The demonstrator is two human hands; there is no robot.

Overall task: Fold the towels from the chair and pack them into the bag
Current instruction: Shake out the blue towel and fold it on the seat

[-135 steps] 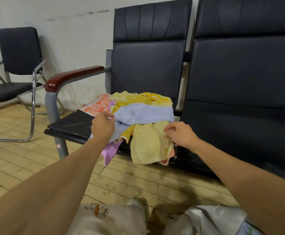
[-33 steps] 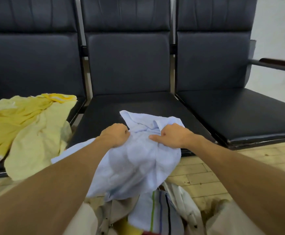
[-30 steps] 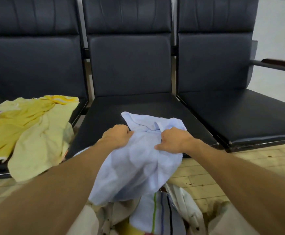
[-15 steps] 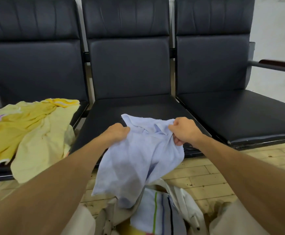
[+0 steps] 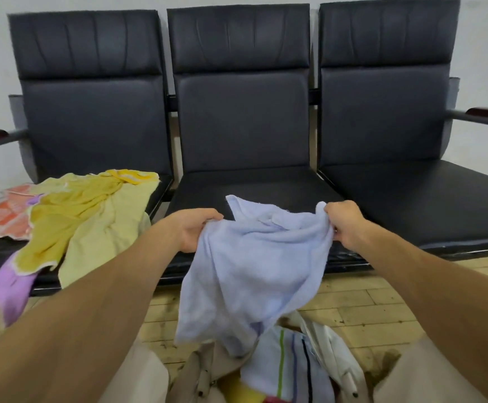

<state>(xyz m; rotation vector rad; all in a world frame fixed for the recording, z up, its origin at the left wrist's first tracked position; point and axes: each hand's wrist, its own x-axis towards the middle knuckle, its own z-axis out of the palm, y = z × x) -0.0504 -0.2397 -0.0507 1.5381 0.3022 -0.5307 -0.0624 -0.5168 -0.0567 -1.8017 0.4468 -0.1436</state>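
Both hands are pinching the top edge of a light blue towel (image 5: 251, 266), left hand (image 5: 192, 228) on one corner, right hand (image 5: 344, 222) on the other. The towel hangs crumpled below the grip, over the open bag (image 5: 333, 344). Left of the grip, yellow towels (image 5: 91, 216) sprawl on the seat (image 5: 161, 193).

light blue towel (image 5: 254, 263): unfolded, crumpled, hanging from its top edge above the bag | bag (image 5: 328, 351): pale, open on floor, striped white towel (image 5: 288, 370) inside | towel pile (image 5: 88, 216): yellow, purple, orange, heaped on left chair (image 5: 91, 112) seat
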